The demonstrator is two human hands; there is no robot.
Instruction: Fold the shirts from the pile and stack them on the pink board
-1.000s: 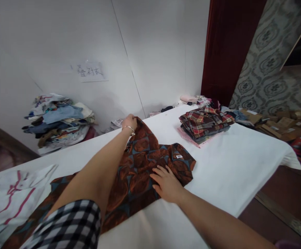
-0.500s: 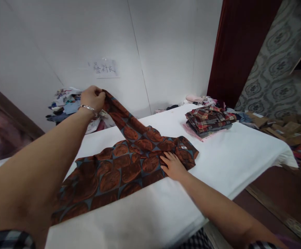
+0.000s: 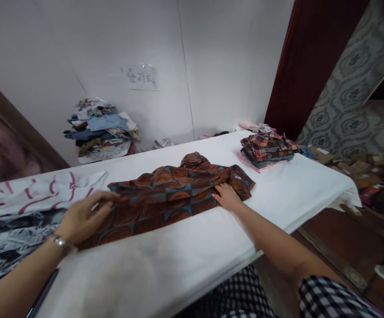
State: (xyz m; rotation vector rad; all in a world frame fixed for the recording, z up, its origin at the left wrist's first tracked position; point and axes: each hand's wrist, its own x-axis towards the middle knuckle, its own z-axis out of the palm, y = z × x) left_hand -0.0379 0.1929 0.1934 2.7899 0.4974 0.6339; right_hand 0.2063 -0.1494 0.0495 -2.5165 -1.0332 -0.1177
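Observation:
A brown shirt [image 3: 182,194] with blue-grey checks and large round motifs lies lengthwise on the table, its collar end to the right. My left hand [image 3: 86,216], wearing a bracelet, is low over the shirt's left part. Its thumb and fingers pinch the end of a sleeve, which runs along the body of the shirt. Near the collar, my right hand [image 3: 227,196] rests on the fabric with its fingers stretched out. A small white label shows just right of those fingers. The shirt's lower left end is partly hidden behind my left hand.
The white-covered table [image 3: 192,247] carries a stack of folded shirts [image 3: 268,150], plaid on top, at the back right. A heap of mixed clothes [image 3: 102,128] stands by the wall. White-and-red fabric [image 3: 46,192] lies at the left. Cardboard boxes [image 3: 360,170] are beyond the right edge.
My left hand has come down and toward me, bringing the raised sleeve down along the shirt's body. My right hand stays near the collar. The view has shifted slightly.

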